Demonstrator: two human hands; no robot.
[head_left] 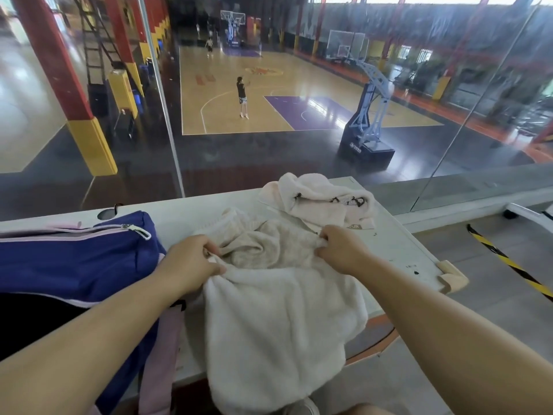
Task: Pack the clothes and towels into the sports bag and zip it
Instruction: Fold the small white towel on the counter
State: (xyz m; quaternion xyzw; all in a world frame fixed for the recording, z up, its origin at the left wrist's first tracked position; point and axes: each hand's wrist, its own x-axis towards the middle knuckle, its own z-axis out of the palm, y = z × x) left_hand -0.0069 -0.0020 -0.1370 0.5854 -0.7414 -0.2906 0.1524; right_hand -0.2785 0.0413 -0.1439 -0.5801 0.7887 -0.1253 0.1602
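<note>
A white fluffy towel (278, 324) hangs over the near edge of the white table (401, 250). My left hand (191, 265) grips its upper left edge and my right hand (341, 250) pinches its upper right edge. Under and behind the towel lies a crumpled beige garment (269, 244). Farther back sits a bunched pale pink towel (317, 196) with black markings. The blue sports bag (74, 259) with pink trim lies at the left, its zipper pull (140, 230) at the right end; the bag's near side shows a dark opening.
A glass wall rises directly behind the table, with a basketball court and people below. A pink strap (161, 363) hangs off the table's front. A padded corner guard (452, 277) caps the table's right corner. A black and yellow striped bar (508, 262) lies at the right.
</note>
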